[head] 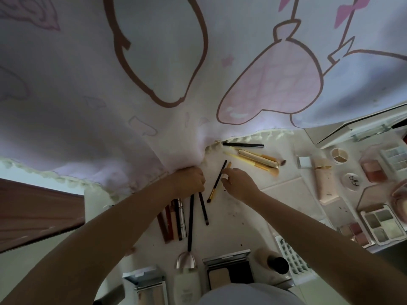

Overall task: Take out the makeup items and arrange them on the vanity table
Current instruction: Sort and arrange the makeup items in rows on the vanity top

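**Brushes going down, most of the makeup already out**

By the look of the table (242, 219), the job is well along; palettes, compacts, tubes and brushes are already spread over it, and what seems left is the sorting of the slim brushes at the middle.

The left hand (190, 180) is curled tight round the top ends of two dark-handled brushes (202, 209), whose tips fan downward toward the person; beside them lies a row of brown and silver sticks (174, 221). The right hand (239, 183) pinches a thin black brush with a gold ferrule (217, 183) near its middle, the brush lying slantwise just between the two hands; whether it is lifted or resting on the table I cannot tell.

Further back sit gold-handled brushes (257, 159) and a black pencil (243, 145); to the right, a pink tube (324, 183), eyeshadow palettes (382, 225) and a round compact (351, 182); nearest the person, an open powder compact (228, 267).

A large printed cloth with a fringed hem (154, 73) hangs low over the back of the table, touching the left hand; in my judgement it crowds the space behind the brushes and may hide items beneath it.
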Demonstrator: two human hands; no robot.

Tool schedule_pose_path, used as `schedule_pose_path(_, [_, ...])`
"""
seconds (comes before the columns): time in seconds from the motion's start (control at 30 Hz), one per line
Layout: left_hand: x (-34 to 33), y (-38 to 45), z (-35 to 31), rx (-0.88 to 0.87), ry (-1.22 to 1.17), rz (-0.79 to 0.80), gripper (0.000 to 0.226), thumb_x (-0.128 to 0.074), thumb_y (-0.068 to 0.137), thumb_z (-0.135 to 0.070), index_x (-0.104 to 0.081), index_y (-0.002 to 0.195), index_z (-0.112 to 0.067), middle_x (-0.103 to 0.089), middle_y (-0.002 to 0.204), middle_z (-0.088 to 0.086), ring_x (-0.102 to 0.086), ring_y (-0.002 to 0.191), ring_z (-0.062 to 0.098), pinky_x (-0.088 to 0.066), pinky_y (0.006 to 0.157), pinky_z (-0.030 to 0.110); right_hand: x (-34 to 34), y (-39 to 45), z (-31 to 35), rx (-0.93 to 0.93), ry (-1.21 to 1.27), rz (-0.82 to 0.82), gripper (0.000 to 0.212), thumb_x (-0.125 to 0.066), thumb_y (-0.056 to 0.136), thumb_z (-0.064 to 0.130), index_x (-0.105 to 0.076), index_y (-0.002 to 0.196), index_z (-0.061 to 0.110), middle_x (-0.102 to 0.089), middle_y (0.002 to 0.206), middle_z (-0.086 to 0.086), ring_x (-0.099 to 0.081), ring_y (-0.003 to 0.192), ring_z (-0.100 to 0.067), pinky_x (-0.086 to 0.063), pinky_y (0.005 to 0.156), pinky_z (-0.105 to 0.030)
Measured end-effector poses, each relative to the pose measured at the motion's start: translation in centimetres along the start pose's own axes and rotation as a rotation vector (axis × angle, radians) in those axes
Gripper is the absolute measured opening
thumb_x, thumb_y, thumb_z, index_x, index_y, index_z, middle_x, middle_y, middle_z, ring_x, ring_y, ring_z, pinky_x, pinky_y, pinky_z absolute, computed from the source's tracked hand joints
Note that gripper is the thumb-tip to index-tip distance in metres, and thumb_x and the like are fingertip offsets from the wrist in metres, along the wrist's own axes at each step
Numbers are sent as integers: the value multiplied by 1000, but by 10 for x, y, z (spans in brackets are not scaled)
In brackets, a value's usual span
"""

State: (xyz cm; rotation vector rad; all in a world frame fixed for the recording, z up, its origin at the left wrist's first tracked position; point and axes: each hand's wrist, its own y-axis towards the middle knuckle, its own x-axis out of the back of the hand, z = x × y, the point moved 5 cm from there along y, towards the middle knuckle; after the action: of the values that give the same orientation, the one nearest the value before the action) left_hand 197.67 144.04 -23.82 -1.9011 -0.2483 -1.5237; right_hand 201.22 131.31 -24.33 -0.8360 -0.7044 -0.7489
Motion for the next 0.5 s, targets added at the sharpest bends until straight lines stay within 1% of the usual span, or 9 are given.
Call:
schedule_pose_path(0.1, [-2, 8, -2, -65, 46, -21, 31, -88, 31, -8, -71, 54, -20, -65, 56, -6, -63, 56, 15, -53, 53, 20, -6, 11, 3, 2, -47, -9, 35, -40, 95, 23, -49, 128, 15, -52, 114, -16, -54, 105, -31, -43, 87, -32])
schedule_pose_path(0.23, [-15, 9, -2, -57, 31, -27, 28, -88, 34, -9, -68, 50, -19, -64, 56, -6, -61, 55, 12, -52, 52, 18, -10, 14, 0, 47, -121, -3, 30, -43, 94, 21, -56, 117, 8, -49, 113, -16, -54, 99, -32, -47, 85, -34])
schedule_pose_path(0.3, [-20, 5, -2, -40, 1, -51, 27, -89, 37, -7, -70, 53, -18, -66, 60, -4, -64, 58, 14, -54, 55, 21, -10, 11, -3, 86, -160, 22, 29, -43, 93, 19, -56, 116, 6, -48, 116, -16, -53, 100, -33, -46, 86, -36])
schedule_pose_path(0.4, [-27, -5, -5, 21, -50, -87, 28, -87, 40, -4, -72, 62, -15, -71, 73, 0, -67, 70, 17, -57, 63, 25, -12, 6, -6, 167, -261, 75, 36, -43, 91, 8, -49, 126, 7, -45, 125, -16, -50, 109, -33, -44, 93, -36])
schedule_pose_path(0.47, [-29, -10, -6, 69, -79, -132, 29, -83, 40, 2, -72, 65, -10, -71, 74, 4, -68, 72, 20, -57, 66, 27, -15, 5, -6, 250, -364, 100, 40, -44, 90, 6, -48, 129, 9, -45, 127, -14, -47, 113, -32, -43, 95, -35])
schedule_pose_path(0.5, [-28, -11, -8, 84, -83, -169, 30, -80, 39, 5, -71, 64, -8, -70, 73, 7, -67, 70, 21, -57, 64, 27, -16, 5, -6, 296, -372, 86, 35, -44, 91, 8, -51, 126, 9, -47, 124, -13, -47, 112, -31, -43, 93, -34])
